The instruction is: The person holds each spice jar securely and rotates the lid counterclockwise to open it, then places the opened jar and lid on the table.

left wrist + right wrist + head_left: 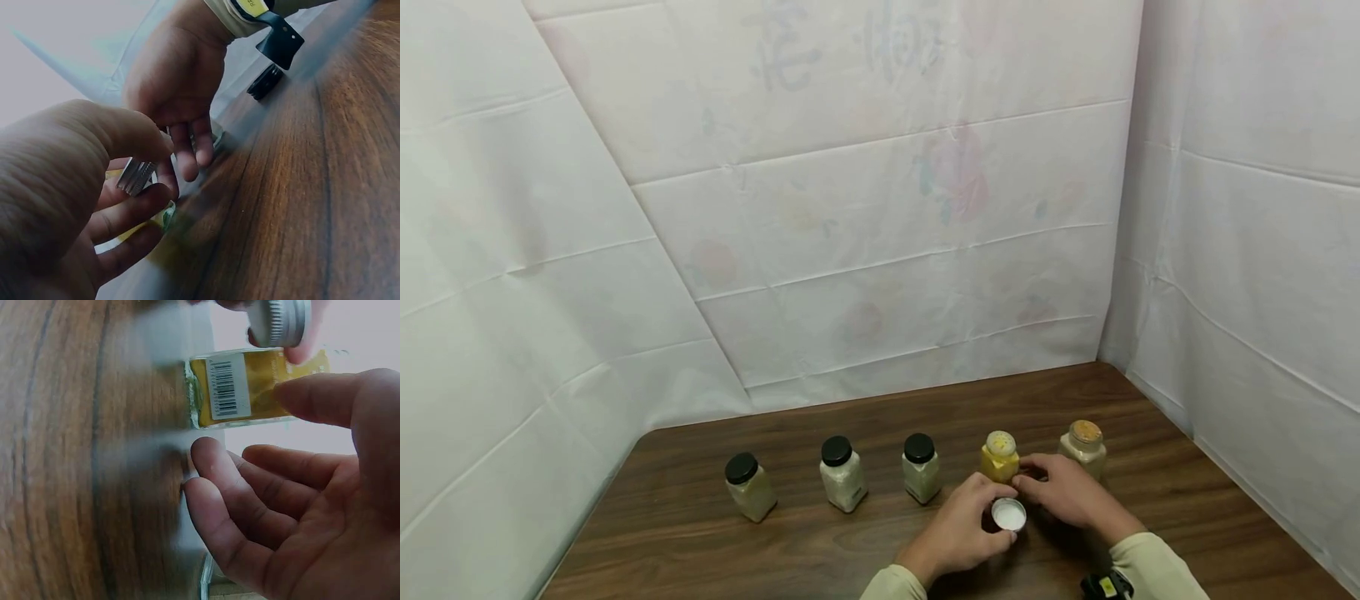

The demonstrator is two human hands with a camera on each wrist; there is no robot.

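My left hand point(964, 527) pinches a silver metal screw cap point(1008, 515) between thumb and fingers, its white inside facing up. In the left wrist view the cap's ridged side point(135, 177) shows between the fingertips. Just behind the cap stands a small glass jar of yellow powder point(999, 460) with a whitish, yellow-dusted top. On its side a white barcode label point(229, 386) is visible in the right wrist view. My right hand point(1070, 490) is beside the yellow jar, fingers loosely bent; its thumb overlaps the jar there, and contact is unclear.
Three black-capped jars, left point(751, 488), middle point(844, 475) and right point(921, 469), stand on the brown wooden table point(685, 550). A jar with an orange-brown top point(1084, 448) stands behind my right hand. White cloth point(887, 292) hangs around the table.
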